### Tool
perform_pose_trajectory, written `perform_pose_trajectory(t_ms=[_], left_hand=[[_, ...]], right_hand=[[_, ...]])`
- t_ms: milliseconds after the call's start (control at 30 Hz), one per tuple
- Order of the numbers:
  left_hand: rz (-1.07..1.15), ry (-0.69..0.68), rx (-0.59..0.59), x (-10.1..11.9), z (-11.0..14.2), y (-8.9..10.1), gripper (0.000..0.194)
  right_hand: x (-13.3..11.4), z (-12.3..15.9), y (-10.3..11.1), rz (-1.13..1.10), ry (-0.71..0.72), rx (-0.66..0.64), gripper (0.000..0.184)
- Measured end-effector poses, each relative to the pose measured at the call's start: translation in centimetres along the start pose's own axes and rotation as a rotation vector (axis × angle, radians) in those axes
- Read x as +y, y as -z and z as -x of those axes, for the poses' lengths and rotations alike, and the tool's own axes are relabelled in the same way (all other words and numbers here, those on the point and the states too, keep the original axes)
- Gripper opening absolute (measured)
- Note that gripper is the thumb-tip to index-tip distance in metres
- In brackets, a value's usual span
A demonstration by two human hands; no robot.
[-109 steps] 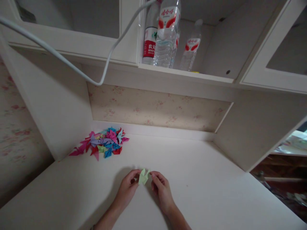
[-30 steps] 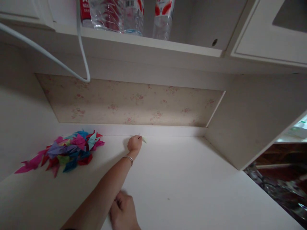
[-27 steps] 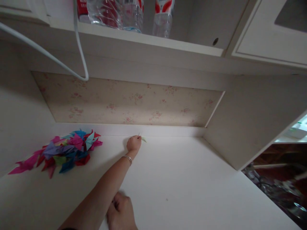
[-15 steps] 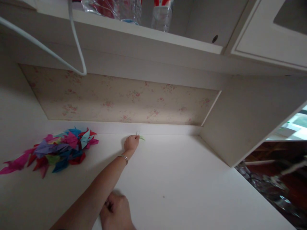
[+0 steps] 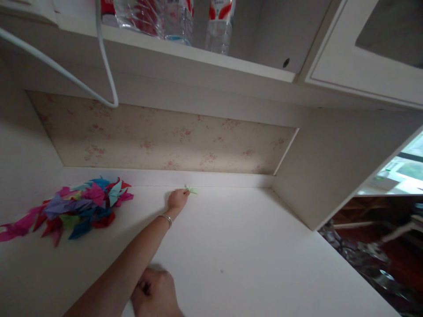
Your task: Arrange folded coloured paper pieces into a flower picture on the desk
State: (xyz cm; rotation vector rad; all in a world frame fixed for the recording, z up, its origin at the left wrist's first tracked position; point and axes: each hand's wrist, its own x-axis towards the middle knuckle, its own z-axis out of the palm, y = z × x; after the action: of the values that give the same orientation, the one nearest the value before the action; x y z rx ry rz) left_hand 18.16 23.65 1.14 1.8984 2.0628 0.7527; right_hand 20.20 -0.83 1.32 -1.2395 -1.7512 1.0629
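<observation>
My left hand [image 5: 177,199], with a bracelet on the wrist, reaches far across the white desktop. Its fingers pinch a small pale green folded paper piece [image 5: 193,191], perhaps a paper crane, close to the back edge. Nearer to me, my right hand [image 5: 157,290] is curled closed beside the left forearm; whatever it may hold is hidden. To the left lies a heap of folded paper cranes [image 5: 82,207] in pink, purple, blue, red and green.
Overhead runs a white shelf [image 5: 198,55] with plastic bottles [image 5: 220,26] on it. A white cable [image 5: 107,75] hangs down at the left. Floral wallpaper [image 5: 185,136] covers the back, and a white side panel [image 5: 337,158] closes off the right.
The view has tilted up slightly, so more of the bottles shows. My left hand stays at the back edge with the green paper, which shows a little more; my right hand keeps its closed shape.
</observation>
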Motion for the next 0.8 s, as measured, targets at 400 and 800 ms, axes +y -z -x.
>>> perform_pose_trajectory(t_ms=[400,800], left_hand=[[0.15,-0.065,-0.192,-2.7,2.4,2.9,0.026],[0.708,0.146,-0.185,-11.1,17.6,10.8,0.029]], right_hand=[[1.0,0.2,-0.4,0.019,0.042,-0.012,0.032],[0.7,0.3,0.0,-0.063,0.06,-0.046,0.025]])
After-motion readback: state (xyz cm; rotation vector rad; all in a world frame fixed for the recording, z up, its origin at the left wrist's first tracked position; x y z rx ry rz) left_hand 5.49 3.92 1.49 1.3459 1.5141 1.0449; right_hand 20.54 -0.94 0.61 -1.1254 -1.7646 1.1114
